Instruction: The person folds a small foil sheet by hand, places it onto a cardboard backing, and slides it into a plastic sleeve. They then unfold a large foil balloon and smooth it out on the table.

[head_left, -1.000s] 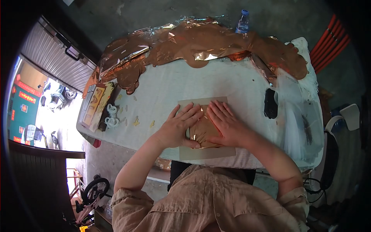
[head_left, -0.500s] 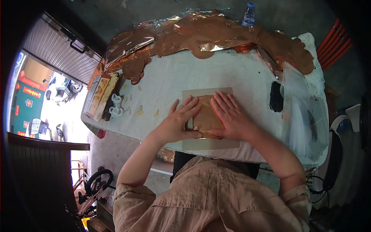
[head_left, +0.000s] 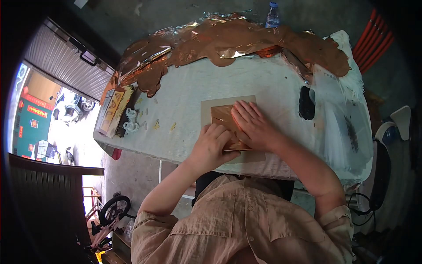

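A folded square of shiny copper-brown foil (head_left: 221, 115) lies on a grey board (head_left: 205, 108) near the table's front edge. My right hand (head_left: 255, 126) rests flat across the foil's right side, fingers stretched out together. At the lower left of the foil is my left hand (head_left: 214, 146), its fingers curled and its thumb along the near edge, closed on the foil there. The fingertips are partly hidden by the hand itself.
Loose copper-brown foil pieces (head_left: 195, 48) are heaped along the table's far edge, with a water bottle (head_left: 272, 17) behind. Flat packets (head_left: 113, 110) and white rings (head_left: 131, 121) sit at left. A black object (head_left: 307, 103) and clear plastic bags (head_left: 336, 132) lie at right.
My left hand has gone from lying spread on the foil's left side to curled fingers at its lower-left edge. My right hand stays flat on the foil. The view has shifted slightly.
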The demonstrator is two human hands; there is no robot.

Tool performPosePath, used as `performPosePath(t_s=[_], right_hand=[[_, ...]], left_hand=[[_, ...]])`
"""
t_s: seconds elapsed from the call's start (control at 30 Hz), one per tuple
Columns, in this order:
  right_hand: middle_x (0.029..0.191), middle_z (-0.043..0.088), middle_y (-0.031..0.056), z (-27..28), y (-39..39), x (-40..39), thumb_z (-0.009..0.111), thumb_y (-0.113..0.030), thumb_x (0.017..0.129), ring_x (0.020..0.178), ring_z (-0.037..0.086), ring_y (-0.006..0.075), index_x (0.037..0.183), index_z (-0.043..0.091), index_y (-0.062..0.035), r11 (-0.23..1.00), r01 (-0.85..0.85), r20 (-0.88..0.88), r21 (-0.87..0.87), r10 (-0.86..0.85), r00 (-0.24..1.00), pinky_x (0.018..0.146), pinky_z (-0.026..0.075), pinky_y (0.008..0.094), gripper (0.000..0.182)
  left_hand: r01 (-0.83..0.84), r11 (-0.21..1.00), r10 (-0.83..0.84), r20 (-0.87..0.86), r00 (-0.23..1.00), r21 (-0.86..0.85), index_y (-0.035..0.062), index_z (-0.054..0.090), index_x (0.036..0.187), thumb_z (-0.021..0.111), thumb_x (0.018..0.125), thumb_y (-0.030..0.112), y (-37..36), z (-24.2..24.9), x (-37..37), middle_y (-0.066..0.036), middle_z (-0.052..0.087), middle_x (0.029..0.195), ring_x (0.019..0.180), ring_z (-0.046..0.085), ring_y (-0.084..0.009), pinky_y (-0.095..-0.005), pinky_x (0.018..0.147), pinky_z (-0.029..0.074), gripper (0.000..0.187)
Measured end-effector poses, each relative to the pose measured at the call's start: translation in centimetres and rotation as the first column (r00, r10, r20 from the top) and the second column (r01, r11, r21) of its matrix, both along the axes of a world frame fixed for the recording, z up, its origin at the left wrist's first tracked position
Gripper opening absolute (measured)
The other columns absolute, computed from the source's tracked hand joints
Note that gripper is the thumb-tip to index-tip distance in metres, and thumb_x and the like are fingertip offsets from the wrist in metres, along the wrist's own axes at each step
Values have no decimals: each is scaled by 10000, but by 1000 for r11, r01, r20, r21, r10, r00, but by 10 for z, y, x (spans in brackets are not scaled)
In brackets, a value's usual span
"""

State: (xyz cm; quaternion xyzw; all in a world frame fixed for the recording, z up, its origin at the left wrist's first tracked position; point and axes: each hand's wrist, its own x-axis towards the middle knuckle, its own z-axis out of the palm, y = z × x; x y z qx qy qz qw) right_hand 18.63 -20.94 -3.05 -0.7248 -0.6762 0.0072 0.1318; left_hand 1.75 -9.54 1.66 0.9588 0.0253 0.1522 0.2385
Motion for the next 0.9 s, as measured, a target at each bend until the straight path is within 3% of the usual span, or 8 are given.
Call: performPosePath(t_s=[0.2,0.27,0.37,0.43,0.57,0.63,0.9], right_hand=[[1502,255,224,-6,1,0,391,-277,939,1427,188,309,1421,287,55,1000,8,-4,30,-7,1000,1174,89,434,595],[1500,260,223,-6,1,-1,393,-270,938,1425,194,310,1419,292,56,999,11,-22,53,-9,1000,1174,92,435,589],[1496,268,223,-9,1,0,404,-268,937,1420,206,311,1415,302,59,998,4,8,62,-5,1000,1172,96,438,588],[1458,344,222,-15,3,1,436,-351,920,1391,272,316,1375,376,54,987,-5,135,160,-17,991,1158,126,448,612],[1460,341,221,-13,2,1,439,-356,924,1393,264,318,1376,374,55,987,-6,111,163,-12,994,1158,121,449,614],[1493,273,228,-8,0,0,433,-262,927,1417,212,322,1410,306,66,996,-9,21,86,7,1000,1170,101,443,598],[1490,265,243,-4,-1,0,440,-237,914,1418,205,335,1411,292,77,997,-24,47,67,21,999,1169,97,452,606]], left_hand=[[35,993,-42,59,997,110,88,608,846,769,656,164,-13,-5,5,-40,562,861,872,551,-249,-371,781,426,260],[23,990,-49,179,983,139,85,617,812,746,659,136,-16,-7,8,-44,565,836,829,560,-244,-367,739,447,206],[5,979,-49,211,976,205,80,621,815,722,670,121,-20,-11,11,-47,564,816,795,564,-239,-363,706,463,181],[-3,979,-40,200,979,206,80,622,816,714,676,122,-23,-8,12,-47,563,809,778,567,-236,-356,688,469,173],[-32,977,-7,185,983,210,82,618,813,691,699,134,-28,-9,14,-49,565,800,745,574,-229,-350,643,482,145],[-33,976,-4,169,986,215,82,615,815,685,707,138,-29,-8,14,-49,568,804,742,576,-231,-354,640,487,141],[-57,976,37,100,994,209,81,608,829,667,726,133,-32,-5,15,-49,583,829,749,583,-240,-360,649,498,129]])
